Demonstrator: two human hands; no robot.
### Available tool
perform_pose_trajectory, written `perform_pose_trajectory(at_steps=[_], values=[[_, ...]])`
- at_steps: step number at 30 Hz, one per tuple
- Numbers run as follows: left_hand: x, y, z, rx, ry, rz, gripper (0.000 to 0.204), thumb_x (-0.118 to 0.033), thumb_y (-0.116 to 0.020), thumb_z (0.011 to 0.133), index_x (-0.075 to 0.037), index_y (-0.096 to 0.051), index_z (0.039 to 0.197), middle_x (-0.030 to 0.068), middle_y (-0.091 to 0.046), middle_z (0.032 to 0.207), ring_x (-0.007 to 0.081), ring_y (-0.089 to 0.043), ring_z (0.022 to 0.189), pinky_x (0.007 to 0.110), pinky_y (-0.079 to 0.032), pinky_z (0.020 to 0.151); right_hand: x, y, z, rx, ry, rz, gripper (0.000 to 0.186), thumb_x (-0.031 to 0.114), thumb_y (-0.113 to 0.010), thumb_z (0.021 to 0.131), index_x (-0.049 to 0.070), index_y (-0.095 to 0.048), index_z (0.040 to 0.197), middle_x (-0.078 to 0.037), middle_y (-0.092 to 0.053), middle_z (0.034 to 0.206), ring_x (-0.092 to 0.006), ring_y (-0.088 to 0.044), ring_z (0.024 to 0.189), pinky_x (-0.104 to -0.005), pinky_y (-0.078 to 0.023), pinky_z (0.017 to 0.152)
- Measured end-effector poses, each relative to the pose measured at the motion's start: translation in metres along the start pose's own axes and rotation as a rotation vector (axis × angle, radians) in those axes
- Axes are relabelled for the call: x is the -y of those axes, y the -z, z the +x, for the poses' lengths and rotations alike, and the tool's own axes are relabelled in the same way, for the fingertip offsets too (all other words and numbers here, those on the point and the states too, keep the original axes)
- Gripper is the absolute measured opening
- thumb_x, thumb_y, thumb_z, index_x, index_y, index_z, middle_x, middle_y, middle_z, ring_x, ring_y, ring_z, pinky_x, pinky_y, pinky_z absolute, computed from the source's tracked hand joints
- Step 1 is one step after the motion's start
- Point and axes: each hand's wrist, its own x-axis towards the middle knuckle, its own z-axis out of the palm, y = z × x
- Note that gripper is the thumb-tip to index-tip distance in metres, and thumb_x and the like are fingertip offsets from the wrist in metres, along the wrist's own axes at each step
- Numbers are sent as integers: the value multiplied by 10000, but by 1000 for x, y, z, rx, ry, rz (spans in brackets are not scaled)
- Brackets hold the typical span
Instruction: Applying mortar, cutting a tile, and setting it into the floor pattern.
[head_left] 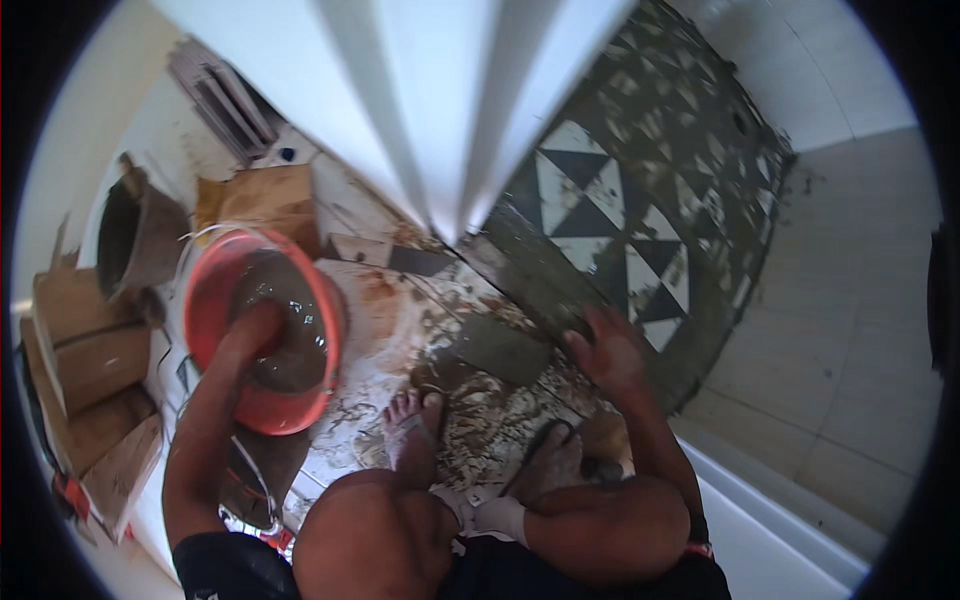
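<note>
Hands, two, left (258, 330) dipped in one red bucket (205, 300), grip hidden, right (608, 350) spread on one mortar bed (560, 285)

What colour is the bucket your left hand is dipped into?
The round plastic bucket is orange-red, holding murky water; the head view shows it best.

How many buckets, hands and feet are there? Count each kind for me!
Buckets: 2, a red bucket with water and a dark bucket
Hands: 2, left hand in the red bucket, right hand on the floor
Feet: 2
Total: 6
</note>
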Motion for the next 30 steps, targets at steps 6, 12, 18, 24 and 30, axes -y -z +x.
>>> perform_pose_trajectory(at_steps=[6,12,18,24,30], values=[[-5,18,-5,-42,-155,297,201,-108,-613,873,-9,-767,956,270,-741,985,413,-742,953,513,-583,851,1,10,12,29,-45,-39,572,406,-701,951,15,-618,1360,-232,-652,1215,-442,-606,1168,-520,-489,983],[-19,23,-9,-19,-91,279,227,-89,-648,811,43,-721,980,303,-728,1011,463,-730,930,531,-587,851,-25,20,2,311,-237,-198,530,373,-715,936,26,-631,1327,-211,-664,1182,-428,-627,1104,-520,-488,957],[-17,14,-14,-60,-117,283,237,-105,-648,793,53,-719,954,336,-714,965,487,-724,918,542,-591,836,-37,3,-33,126,-113,14,452,341,-726,928,56,-639,1269,-182,-670,1159,-414,-640,1099,-502,-509,920],[-24,23,-2,-169,-120,267,259,-106,-694,735,61,-691,933,305,-697,935,481,-692,893,533,-570,832,-34,-23,-39,43,-140,-68,420,326,-727,925,79,-626,1249,-158,-660,1163,-406,-636,1104,-511,-524,928],[-41,39,-15,-125,-162,240,222,-104,-659,776,52,-724,919,323,-717,970,478,-720,948,546,-587,853,-31,-20,-43,64,-150,-36,402,328,-729,922,88,-639,1231,-145,-659,1184,-403,-633,1106,-503,-519,937]])
